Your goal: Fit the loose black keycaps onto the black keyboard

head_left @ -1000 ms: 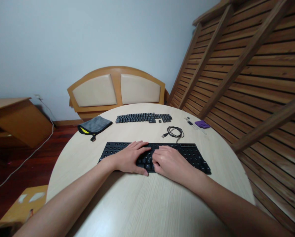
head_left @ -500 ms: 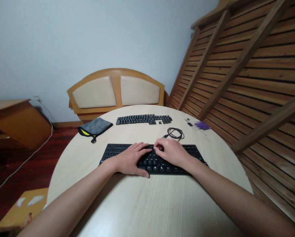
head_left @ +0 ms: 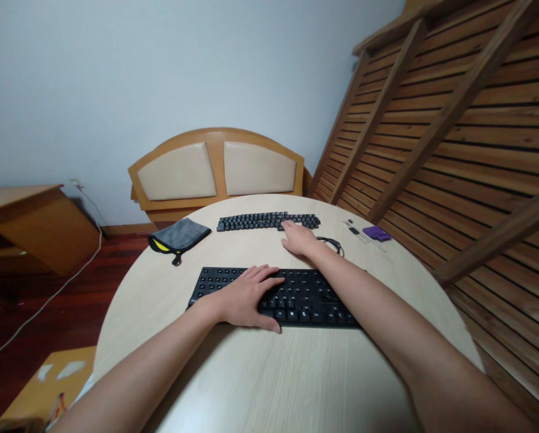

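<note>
A black keyboard (head_left: 305,294) lies on the round table near its middle, with many of its keycaps off and a front row still fitted. My left hand (head_left: 244,297) rests spread on the keyboard's left-centre part, thumb over the front edge. Beyond it, my right hand (head_left: 300,239) reaches to the near edge of a batch of loose black keycaps (head_left: 251,221), laid out in rows. Its thumb looks apart from the fingers, and the fingertips are at the keycaps. The hand hides part of the batch, and my right forearm covers the keyboard's right side.
A coiled black cable (head_left: 334,245) lies beside my right wrist. A grey cloth pouch (head_left: 179,236) with yellow lining is at the left. Right of the keycaps are a purple cloth (head_left: 377,233) and small thin tools. A wooden slatted panel (head_left: 467,156) leans at the right.
My right hand has left the keyboard and moved forward to the loose keycaps. My left hand stays on the keyboard. The whole view has shifted slightly.
</note>
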Tool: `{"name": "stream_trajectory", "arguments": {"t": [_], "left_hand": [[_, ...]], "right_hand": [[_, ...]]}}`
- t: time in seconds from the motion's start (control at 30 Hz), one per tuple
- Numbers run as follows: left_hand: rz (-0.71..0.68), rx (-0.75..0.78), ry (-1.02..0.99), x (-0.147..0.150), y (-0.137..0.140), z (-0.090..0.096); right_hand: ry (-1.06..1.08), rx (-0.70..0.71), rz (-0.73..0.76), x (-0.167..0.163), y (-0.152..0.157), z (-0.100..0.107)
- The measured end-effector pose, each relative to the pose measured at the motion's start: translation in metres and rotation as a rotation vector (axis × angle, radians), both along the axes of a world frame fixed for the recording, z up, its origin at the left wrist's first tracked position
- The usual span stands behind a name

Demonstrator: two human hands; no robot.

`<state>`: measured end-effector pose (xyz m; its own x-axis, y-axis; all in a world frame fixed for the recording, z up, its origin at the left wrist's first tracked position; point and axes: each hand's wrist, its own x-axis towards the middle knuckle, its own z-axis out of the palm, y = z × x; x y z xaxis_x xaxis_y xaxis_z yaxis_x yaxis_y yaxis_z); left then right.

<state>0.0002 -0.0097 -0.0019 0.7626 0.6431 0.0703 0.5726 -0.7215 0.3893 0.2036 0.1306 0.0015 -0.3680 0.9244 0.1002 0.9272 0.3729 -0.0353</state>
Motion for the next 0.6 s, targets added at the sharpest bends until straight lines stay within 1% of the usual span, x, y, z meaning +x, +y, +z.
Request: {"name": "stream_trajectory", "arguments": {"t": [0.13,0.27,0.43,0.6], "left_hand": [[0.004,0.001,0.018,0.000,0.000,0.000],[0.001,0.016,0.018,0.000,0.001,-0.001],[-0.002,0.022,0.007,-0.001,0.001,-0.001],[0.013,0.031,-0.012,0.001,-0.003,0.004]], "right_hand": [[-0.015,0.006,-0.023,-0.006,0.004,-0.004],[-0.012,0.023,-0.030,-0.006,-0.003,-0.005],[0.012,0.011,0.024,0.002,-0.025,-0.001],[0.081,-0.008,0.091,0.026,-0.060,0.009]]}}
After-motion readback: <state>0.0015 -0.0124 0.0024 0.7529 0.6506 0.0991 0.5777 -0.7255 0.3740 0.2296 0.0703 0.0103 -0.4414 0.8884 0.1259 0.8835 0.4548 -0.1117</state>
